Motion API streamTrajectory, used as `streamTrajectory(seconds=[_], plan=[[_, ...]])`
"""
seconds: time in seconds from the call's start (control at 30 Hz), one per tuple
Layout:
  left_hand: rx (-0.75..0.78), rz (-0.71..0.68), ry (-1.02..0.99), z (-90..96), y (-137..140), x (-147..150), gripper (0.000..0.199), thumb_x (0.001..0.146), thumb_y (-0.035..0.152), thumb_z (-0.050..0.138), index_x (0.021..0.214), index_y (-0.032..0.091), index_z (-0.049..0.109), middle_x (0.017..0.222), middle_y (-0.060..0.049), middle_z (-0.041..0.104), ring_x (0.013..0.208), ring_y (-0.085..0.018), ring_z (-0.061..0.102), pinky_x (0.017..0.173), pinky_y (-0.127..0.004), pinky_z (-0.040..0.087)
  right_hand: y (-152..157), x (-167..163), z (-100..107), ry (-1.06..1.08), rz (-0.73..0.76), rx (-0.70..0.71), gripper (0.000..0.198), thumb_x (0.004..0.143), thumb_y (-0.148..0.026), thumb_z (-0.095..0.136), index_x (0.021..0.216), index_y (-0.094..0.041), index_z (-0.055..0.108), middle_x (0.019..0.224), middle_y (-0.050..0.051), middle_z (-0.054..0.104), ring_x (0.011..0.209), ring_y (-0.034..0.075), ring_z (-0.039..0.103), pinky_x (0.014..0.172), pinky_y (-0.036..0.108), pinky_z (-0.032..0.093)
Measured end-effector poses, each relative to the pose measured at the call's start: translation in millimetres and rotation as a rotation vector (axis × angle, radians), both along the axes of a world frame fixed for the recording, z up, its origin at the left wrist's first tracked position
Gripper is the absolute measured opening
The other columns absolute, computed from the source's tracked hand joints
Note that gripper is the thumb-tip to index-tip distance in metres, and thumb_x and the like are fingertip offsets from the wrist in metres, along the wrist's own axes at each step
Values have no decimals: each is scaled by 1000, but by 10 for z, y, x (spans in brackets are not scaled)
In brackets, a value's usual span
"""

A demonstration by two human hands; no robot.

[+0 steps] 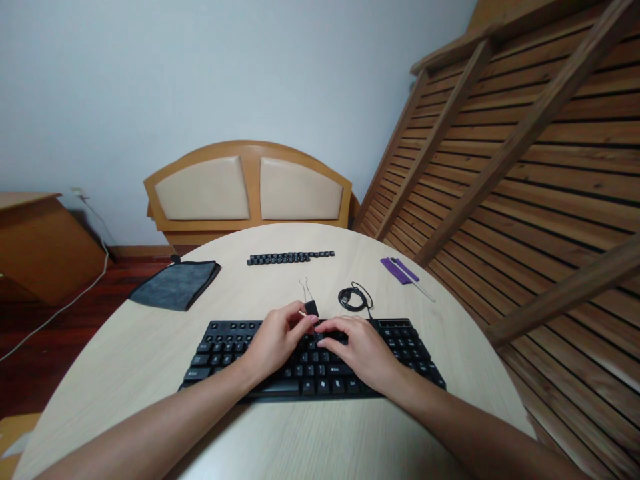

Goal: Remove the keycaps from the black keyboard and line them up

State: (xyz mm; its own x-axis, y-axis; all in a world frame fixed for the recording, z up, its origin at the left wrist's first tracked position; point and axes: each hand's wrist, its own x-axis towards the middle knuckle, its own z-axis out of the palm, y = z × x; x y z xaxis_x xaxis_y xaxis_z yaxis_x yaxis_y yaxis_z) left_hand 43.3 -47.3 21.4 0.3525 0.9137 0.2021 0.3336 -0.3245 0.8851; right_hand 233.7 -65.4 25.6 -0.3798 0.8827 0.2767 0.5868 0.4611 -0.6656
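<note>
Round pale wooden table [150, 347], seen from above and in front. Beyond its far edge, a wooden headboard [249, 187] with two cream panels against the wall; slatted bed frame [525, 167] leaning at right.

Black keyboard [310, 360] lying flat near the front middle of the table, long side toward the viewer, upper-middle rows partly hidden by both hands.

Grey cloth [176, 285] at far left of the table, overhanging the edge slightly.

Row of loose black keycaps [291, 257] lined up at the far middle, well apart from the keyboard.

Left hand [273, 340] over the keyboard's middle, fingers curled, thumb and forefinger pinched on a small black keycap puller [311, 308] at the keyboard's top edge; two thin wire loops sticking up behind it.

Right hand [363, 350] palm down on the keys just beside the left, fingertips meeting the puller area; fingers bent, whether anything is gripped cannot be told.

Coiled black cable [353, 298] just behind the keyboard, right of the puller.

Purple strips [399, 270] with a thin pale stick, far right.
</note>
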Motion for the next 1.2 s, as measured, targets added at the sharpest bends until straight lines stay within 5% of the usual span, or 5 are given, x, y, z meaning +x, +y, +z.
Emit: streamTrajectory(seconds=[0.37, 0.6, 0.8, 0.93, 1.2], plan=[[161, 71, 203, 14, -67, -16, 31, 93, 36, 52, 68, 18, 55, 61, 2, 62, 53, -12, 52, 53, -23, 31, 3, 19, -74, -128, -2, 80, 15, 84, -23, 69, 100, -25, 67, 101, -1, 73, 94, 21, 66, 88, 37, 46], [18, 112, 30, -42, 28, 9, 26, 92, 39, 53, 76, 18, 58, 73, -1, 69, 67, -17, 62, 61, -25, 41, 113, 106, 159, -16, -32, 90, 15, 87, -26, 64, 102, -24, 67, 102, 1, 72, 95, 19, 66, 88, 33, 48], [-7, 117, 46, -75, 44, 20, 27, 91, 40, 52, 76, 18, 57, 71, -1, 68, 66, -18, 61, 60, -27, 41, 758, 160, 324, -69, -51, 222, 12, 85, -24, 65, 96, -21, 67, 98, 2, 70, 86, 15, 63, 79, 27, 47], [4, 110, 71, -76, 32, 18, 26, 92, 39, 52, 76, 19, 57, 73, -2, 69, 67, -18, 61, 61, -27, 40, 1301, 87, 303, -344, -158, 181, 18, 85, -28, 63, 102, -23, 66, 98, 1, 71, 87, 15, 64, 77, 24, 45], [67, 147, 195, -39, 4, 32, 25, 92, 37, 52, 77, 19, 60, 71, -1, 67, 65, -18, 59, 59, -27, 37, 1936, -111, 130, -529, -292, 120, 20, 80, -17, 60, 97, -22, 70, 99, 7, 72, 91, 22, 64, 76, 28, 44]])
